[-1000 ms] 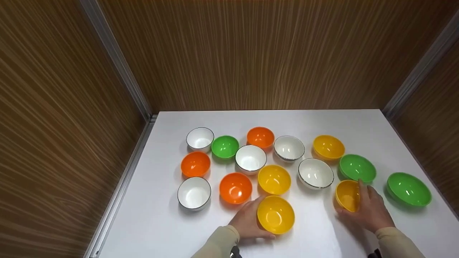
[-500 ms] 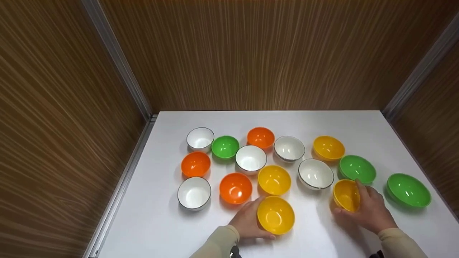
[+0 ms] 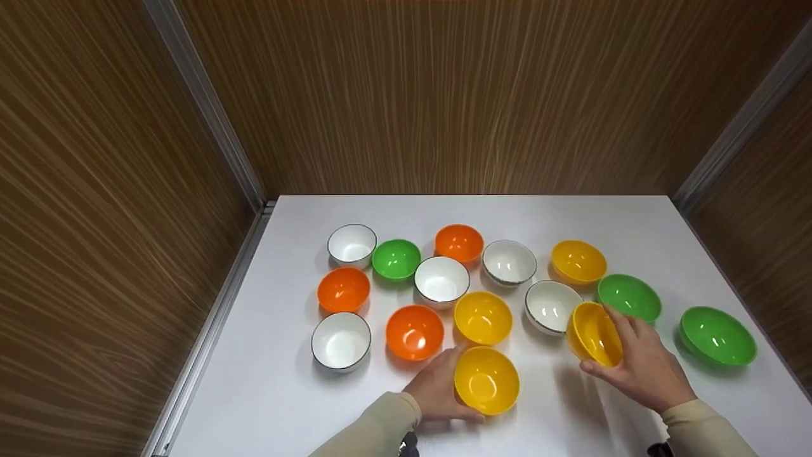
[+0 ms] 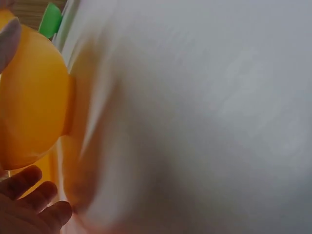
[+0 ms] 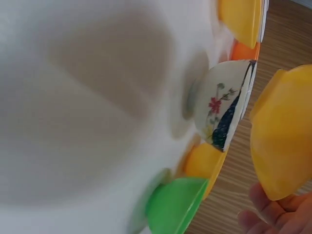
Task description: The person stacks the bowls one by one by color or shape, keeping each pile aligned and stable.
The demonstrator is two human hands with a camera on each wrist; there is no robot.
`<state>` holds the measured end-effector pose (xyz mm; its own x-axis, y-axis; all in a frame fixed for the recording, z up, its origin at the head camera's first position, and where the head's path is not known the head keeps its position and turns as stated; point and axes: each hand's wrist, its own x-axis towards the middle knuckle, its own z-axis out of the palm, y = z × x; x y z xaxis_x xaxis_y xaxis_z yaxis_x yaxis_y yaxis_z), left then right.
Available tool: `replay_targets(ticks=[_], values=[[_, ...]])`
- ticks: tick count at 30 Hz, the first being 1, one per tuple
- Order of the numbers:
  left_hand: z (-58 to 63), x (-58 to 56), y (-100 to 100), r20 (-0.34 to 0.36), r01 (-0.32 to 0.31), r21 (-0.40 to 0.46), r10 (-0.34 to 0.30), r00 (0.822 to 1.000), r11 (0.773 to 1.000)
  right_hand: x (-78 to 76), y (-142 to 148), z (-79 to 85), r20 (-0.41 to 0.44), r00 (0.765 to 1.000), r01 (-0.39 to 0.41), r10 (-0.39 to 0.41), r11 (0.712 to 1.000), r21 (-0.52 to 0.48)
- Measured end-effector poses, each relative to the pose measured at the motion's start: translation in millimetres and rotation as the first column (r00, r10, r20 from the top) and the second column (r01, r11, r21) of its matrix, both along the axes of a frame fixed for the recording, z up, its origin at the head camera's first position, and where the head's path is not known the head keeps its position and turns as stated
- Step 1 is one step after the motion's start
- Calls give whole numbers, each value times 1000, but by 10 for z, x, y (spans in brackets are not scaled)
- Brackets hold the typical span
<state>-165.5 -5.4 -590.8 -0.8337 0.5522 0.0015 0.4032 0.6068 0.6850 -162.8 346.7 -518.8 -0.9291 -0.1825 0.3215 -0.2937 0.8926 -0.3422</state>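
Observation:
My left hand holds a yellow bowl by its side, thumb at the near rim and fingers round the far left side. In the left wrist view this bowl stands close over the white tabletop. My right hand grips a second yellow bowl, tilted to the left and lifted, its shadow falling on the table below. In the right wrist view the raised bowl is at the right edge, fingertips on its rim. A white bowl and a green bowl lie just beyond it.
Several white, orange, yellow and green bowls stand upright across the white table, such as an orange bowl and a yellow bowl near my left hand. Another green bowl is at far right. Wood-grain panels enclose the table.
My right hand has raised its yellow bowl, moved it left and tilted it further, so that it now overlaps the white bowl's edge in view. The left hand stays in place with its bowl.

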Motion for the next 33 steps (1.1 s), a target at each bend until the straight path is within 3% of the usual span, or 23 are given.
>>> replay_targets(ticks=[6,11,17,24,30,33], values=[[196,9,19,-172,63,-75,-75,982,995,13,-179,97,-56,992,-115,112,993,-36],[230,-15,15,-253,105,-119,-133,958,987,7,-406,143,-68,965,-256,253,966,-40],[246,-64,-38,-234,168,-214,-217,948,962,-53,-695,153,-94,916,-391,389,920,0],[209,-131,-84,-214,186,-187,-225,951,965,-89,-960,86,-111,838,-534,535,845,40],[195,-166,-99,-227,188,-183,-228,947,965,-65,-1085,-52,-29,821,-567,570,820,75],[199,-161,-96,-210,181,-169,-215,954,969,-54,-1124,-125,0,806,-590,592,802,94]])
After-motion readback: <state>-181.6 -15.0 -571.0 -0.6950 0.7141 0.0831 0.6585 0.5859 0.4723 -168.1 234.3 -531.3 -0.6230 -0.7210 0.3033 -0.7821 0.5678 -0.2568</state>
